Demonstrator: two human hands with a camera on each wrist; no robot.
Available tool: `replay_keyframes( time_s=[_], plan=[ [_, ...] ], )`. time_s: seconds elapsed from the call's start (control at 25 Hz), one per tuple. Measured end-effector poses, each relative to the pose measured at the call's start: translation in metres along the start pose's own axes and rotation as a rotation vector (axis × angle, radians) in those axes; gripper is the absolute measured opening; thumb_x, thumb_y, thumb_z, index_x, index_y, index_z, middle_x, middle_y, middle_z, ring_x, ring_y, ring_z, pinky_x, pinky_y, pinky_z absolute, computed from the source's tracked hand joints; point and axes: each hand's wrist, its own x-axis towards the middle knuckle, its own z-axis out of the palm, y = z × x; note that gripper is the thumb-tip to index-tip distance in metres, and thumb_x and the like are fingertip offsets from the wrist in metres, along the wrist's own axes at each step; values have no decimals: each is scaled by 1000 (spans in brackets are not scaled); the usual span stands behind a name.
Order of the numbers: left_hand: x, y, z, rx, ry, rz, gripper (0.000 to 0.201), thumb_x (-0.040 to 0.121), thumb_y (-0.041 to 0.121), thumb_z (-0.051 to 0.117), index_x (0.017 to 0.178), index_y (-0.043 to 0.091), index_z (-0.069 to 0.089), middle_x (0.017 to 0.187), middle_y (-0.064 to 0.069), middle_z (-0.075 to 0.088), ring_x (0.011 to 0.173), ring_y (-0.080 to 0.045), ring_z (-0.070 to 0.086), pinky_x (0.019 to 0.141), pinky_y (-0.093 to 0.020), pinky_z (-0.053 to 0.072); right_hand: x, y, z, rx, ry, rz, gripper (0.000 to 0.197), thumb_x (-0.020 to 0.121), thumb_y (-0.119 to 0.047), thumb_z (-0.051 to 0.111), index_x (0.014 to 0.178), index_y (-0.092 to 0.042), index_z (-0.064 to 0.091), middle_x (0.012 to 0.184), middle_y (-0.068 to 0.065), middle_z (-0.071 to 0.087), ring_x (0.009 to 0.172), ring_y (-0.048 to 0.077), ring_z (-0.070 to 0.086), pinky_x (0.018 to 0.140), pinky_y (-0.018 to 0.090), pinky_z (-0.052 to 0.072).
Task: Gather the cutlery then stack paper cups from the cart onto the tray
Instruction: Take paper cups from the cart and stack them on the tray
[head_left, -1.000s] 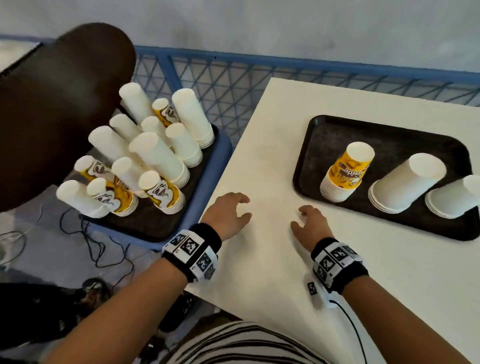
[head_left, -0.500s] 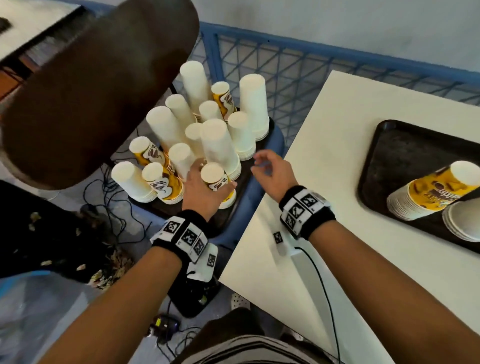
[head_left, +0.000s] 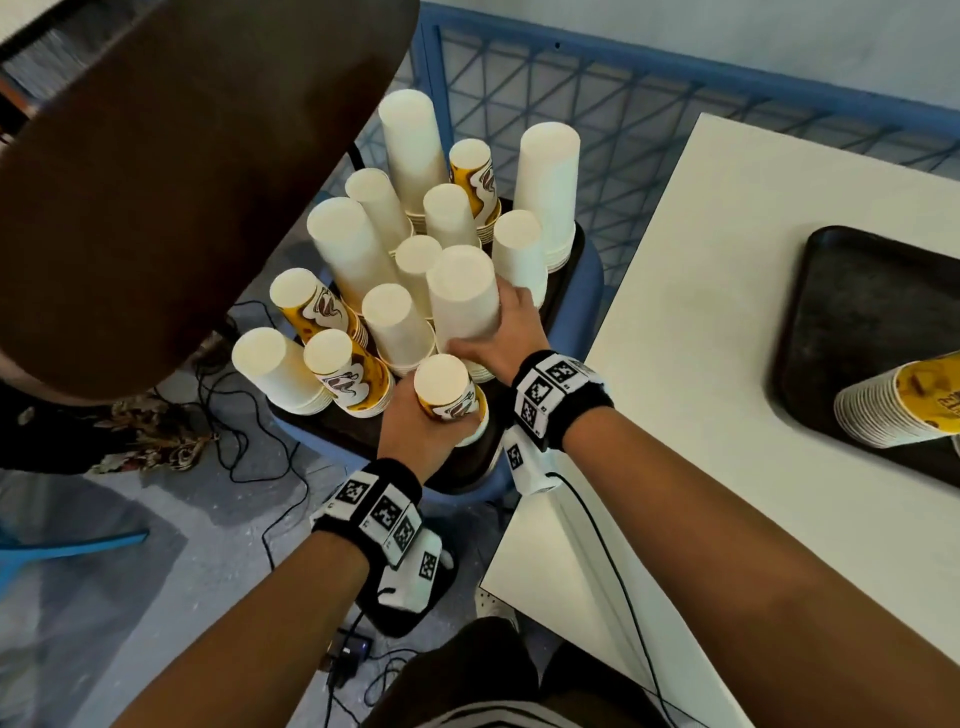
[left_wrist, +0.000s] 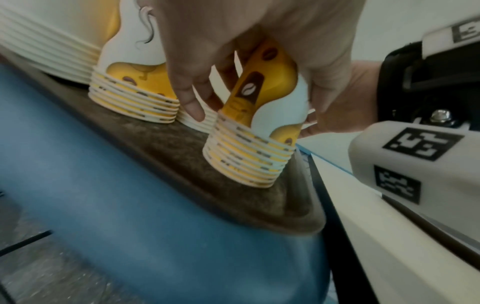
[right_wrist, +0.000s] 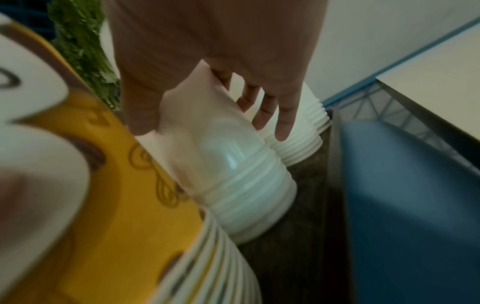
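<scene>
At the centre of the head view, the left hand (head_left: 415, 431) wraps its fingers (left_wrist: 187, 96) and thumb around a short stack of yellow-and-white printed paper cups (head_left: 447, 395), upside down at the near edge of the dark brown tray on the blue cart (head_left: 467, 467). Just above it, the right hand (head_left: 506, 338) curls round a taller stack of plain white paper cups (head_left: 462, 301); the blurred wrist view suggests it is tilted. A second dark tray on the white table (head_left: 857, 312) sits at right, holding another printed stack (head_left: 904, 405).
</scene>
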Motion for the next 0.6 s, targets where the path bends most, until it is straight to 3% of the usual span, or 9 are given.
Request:
replay_keyframes(
  time_s=[0.08, 0.24, 0.4, 0.6],
  plan=[
    [3, -15, -2, 5, -101, -54, 77, 60, 11, 84, 127, 12, 46, 124, -3, 59, 114, -17, 54, 99, -29, 42, 3, 9, 9, 44, -52, 79, 108, 50, -39, 86, 140, -27, 26, 137, 11, 43, 129, 32, 40, 110, 49, 34],
    [4, -25, 0, 46, -136, -87, 97, 45, 40, 81, 131, 15, 45, 125, -1, 60, 114, -16, 56, 98, -28, 43, 6, 18, 17, -14, -72, 151, 108, 49, -48, 85, 138, -27, 27, 138, 8, 44, 128, 32, 43, 109, 50, 36],
    [1, -21, -5, -11, -55, -70, 85, 47, 28, 80, 125, 10, 51, 119, -4, 63, 107, -15, 58, 91, -23, 42, 0, 20, 10, 13, -26, 68, 99, 57, -30, 85, 138, -23, 28, 134, 11, 32, 126, 31, 42, 111, 39, 34],
    [-12, -10, -14, -109, -139, -9, 88, 41, 33, 75, 121, 3, 53, 113, -6, 63, 101, -14, 61, 93, -28, 45, -36, 24, -16, 105, 73, -9, 101, 54, -21, 87, 138, -15, 30, 134, 13, 32, 123, 23, 41, 108, 31, 32]
  ],
)
